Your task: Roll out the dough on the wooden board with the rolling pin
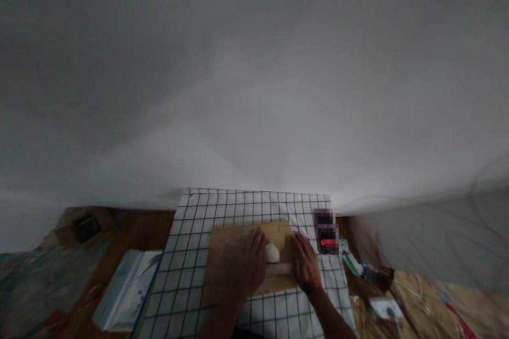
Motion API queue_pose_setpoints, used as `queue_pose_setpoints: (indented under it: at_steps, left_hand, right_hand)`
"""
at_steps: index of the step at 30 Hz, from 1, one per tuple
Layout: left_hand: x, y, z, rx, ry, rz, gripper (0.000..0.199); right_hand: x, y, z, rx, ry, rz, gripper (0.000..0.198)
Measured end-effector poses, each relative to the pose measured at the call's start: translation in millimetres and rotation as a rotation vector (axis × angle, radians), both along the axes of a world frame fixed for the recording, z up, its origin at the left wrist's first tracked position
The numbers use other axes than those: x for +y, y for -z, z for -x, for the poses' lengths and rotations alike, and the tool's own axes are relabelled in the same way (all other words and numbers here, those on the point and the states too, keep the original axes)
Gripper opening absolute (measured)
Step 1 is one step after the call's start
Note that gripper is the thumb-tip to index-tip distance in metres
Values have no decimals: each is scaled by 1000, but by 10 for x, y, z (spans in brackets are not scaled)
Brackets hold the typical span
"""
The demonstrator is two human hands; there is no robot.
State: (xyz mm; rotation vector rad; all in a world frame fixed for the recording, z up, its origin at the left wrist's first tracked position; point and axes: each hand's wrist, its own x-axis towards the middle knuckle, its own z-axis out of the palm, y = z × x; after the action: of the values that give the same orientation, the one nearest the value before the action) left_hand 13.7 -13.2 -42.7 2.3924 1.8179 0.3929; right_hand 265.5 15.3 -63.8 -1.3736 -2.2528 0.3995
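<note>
Both hands lie palm down with fingers extended, flat on a pale wooden rolling pin point(278, 269), neither hand curled round it. The left hand point(248, 265) covers the pin's left end; the right hand point(305, 264) covers its right end, and only the short middle stretch of the pin shows between them. Just beyond that stretch, touching or nearly touching it, sits a small rounded lump of pale dough point(272, 252), close beside the left hand's fingers.

Pin, dough and hands rest on a rectangular wooden board point(222, 265), which lies on a white cloth with a black grid pattern point(186, 270). The cloth covers part of a brown wooden table point(135, 230).

To the right of the board, on the cloth's edge, lies a dark phone-like object point(327, 230), its surface blurred. Left of the cloth lies an open book or booklet point(127, 288). Farther right, small items are scattered on the table, too indistinct to name. A pale wall point(254, 74) fills the upper part of the view.
</note>
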Motion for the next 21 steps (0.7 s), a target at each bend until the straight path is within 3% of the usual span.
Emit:
queue_pose_setpoints:
  at_steps: [9, 14, 21]
  left_hand:
    - [210, -11, 127, 44, 221, -41, 60]
    - [215, -33, 150, 15, 246, -47, 58]
    - [13, 24, 231, 38, 242, -111, 63]
  right_hand:
    - [-590, 131, 74, 25, 219, -12, 53]
    - [-901, 226, 202, -21, 339, 0, 51]
    - [-1174, 251, 374, -34, 413, -7, 56]
